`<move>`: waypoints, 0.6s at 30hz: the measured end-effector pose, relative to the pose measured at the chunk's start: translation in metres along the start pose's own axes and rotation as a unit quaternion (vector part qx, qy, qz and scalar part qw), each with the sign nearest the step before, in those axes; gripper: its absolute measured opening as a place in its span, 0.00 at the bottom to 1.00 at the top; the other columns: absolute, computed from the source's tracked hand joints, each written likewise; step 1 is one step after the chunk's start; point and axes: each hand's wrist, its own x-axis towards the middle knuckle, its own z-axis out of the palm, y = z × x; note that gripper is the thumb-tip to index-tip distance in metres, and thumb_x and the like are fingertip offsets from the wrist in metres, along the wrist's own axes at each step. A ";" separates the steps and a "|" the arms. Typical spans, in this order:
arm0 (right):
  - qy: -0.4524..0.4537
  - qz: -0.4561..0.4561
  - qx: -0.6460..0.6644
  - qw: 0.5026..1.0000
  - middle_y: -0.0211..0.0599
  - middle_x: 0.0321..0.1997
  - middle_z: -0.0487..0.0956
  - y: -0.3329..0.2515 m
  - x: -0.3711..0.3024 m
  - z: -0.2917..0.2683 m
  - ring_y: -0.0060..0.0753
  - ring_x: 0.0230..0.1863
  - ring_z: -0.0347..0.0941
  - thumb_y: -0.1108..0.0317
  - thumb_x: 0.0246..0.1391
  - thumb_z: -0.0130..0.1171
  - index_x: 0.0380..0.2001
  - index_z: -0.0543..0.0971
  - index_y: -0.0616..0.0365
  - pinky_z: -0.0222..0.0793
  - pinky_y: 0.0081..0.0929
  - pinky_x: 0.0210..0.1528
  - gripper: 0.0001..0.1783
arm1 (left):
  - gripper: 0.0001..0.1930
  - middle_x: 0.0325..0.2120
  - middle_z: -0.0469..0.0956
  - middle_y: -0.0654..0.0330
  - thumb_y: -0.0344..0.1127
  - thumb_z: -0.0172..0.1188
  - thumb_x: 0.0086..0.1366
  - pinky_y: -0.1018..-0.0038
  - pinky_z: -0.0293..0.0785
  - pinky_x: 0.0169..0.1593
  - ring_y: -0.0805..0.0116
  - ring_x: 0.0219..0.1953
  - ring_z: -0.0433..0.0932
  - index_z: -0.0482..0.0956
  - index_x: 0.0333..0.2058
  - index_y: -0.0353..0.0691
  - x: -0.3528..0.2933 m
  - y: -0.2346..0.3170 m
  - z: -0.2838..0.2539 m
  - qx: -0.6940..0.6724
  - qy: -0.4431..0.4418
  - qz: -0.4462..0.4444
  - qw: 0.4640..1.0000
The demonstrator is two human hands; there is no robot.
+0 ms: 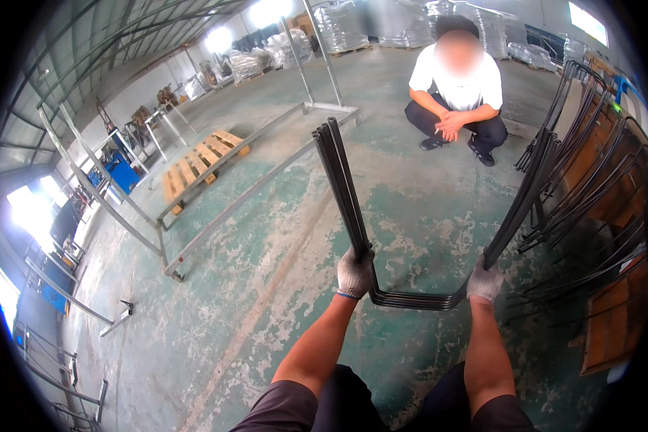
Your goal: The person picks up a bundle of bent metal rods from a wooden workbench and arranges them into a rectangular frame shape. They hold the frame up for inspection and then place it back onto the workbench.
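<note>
Between my hands is a bundle of several black U-shaped metal tubes (417, 301), nested together, with their bent base toward me and both legs reaching away. My left hand (356, 273), in a whitish knit glove, is closed round the left leg just above the bend. Gloved the same way, my right hand (485, 279) grips the right leg at about the same height. The bundle is off the floor, as far as I can tell. Most of my fingers are hidden behind the tubes.
A grey metal frame on casters (237, 205) stands left, a wooden pallet (201, 164) beyond it. More bent black tubes (590, 155) hang at the right by brown boards (612, 327). Ahead, a person in a white shirt (459, 83) squats on the worn green floor (266, 317).
</note>
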 end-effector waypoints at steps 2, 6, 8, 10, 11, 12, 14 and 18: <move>0.004 -0.010 0.007 1.000 0.56 0.45 0.87 0.005 0.001 0.002 0.62 0.50 0.84 0.60 0.68 0.61 0.55 0.85 0.56 0.78 0.51 0.51 0.18 | 0.15 0.39 0.89 0.52 0.39 0.64 0.75 0.67 0.80 0.50 0.65 0.45 0.87 0.86 0.53 0.35 0.000 -0.003 0.001 0.000 0.001 0.004 1.000; 0.001 -0.014 -0.018 1.000 0.56 0.44 0.87 0.007 0.002 0.003 0.62 0.49 0.84 0.60 0.68 0.61 0.54 0.85 0.57 0.78 0.52 0.50 0.18 | 0.16 0.42 0.89 0.52 0.37 0.63 0.74 0.67 0.80 0.51 0.64 0.46 0.87 0.85 0.54 0.35 -0.003 -0.010 0.005 0.020 0.034 0.019 0.999; 0.007 -0.014 -0.008 1.000 0.56 0.44 0.87 0.005 0.000 0.001 0.62 0.50 0.84 0.61 0.68 0.61 0.54 0.85 0.57 0.78 0.51 0.51 0.17 | 0.16 0.42 0.89 0.52 0.36 0.63 0.74 0.67 0.80 0.51 0.64 0.46 0.87 0.84 0.55 0.35 -0.006 -0.004 0.007 0.033 0.041 0.017 0.998; 0.008 -0.019 0.005 1.000 0.56 0.45 0.87 0.003 -0.001 0.000 0.61 0.50 0.84 0.61 0.68 0.60 0.54 0.85 0.57 0.78 0.51 0.52 0.17 | 0.16 0.42 0.88 0.52 0.35 0.63 0.74 0.67 0.80 0.51 0.65 0.46 0.87 0.83 0.55 0.36 -0.007 0.001 0.005 0.044 0.039 0.004 0.998; 0.007 -0.023 0.011 1.000 0.56 0.45 0.87 0.003 -0.002 0.000 0.61 0.50 0.84 0.61 0.68 0.60 0.54 0.85 0.57 0.78 0.51 0.52 0.18 | 0.15 0.42 0.88 0.51 0.35 0.63 0.74 0.67 0.80 0.50 0.65 0.46 0.87 0.83 0.55 0.36 -0.008 -0.001 0.005 0.034 0.037 0.004 0.999; 0.005 -0.027 0.019 0.999 0.56 0.45 0.87 0.001 -0.003 0.001 0.61 0.50 0.84 0.61 0.68 0.60 0.54 0.85 0.57 0.78 0.50 0.52 0.18 | 0.15 0.42 0.88 0.51 0.35 0.63 0.74 0.67 0.80 0.50 0.65 0.45 0.87 0.83 0.55 0.36 -0.008 -0.003 0.004 0.025 0.036 0.004 0.999; -0.003 -0.008 -0.003 1.000 0.55 0.45 0.87 -0.004 -0.005 0.001 0.60 0.51 0.84 0.61 0.68 0.60 0.55 0.85 0.57 0.79 0.50 0.52 0.18 | 0.15 0.40 0.88 0.51 0.35 0.63 0.73 0.67 0.80 0.49 0.66 0.44 0.87 0.84 0.54 0.36 -0.008 -0.007 0.001 -0.001 0.038 0.004 0.999; 0.003 0.001 -0.010 1.000 0.55 0.46 0.87 -0.007 -0.005 -0.006 0.59 0.51 0.84 0.61 0.68 0.60 0.54 0.85 0.57 0.79 0.50 0.51 0.17 | 0.12 0.35 0.88 0.53 0.36 0.64 0.73 0.67 0.80 0.47 0.67 0.41 0.86 0.87 0.49 0.37 -0.006 -0.011 0.005 -0.014 0.045 0.011 0.999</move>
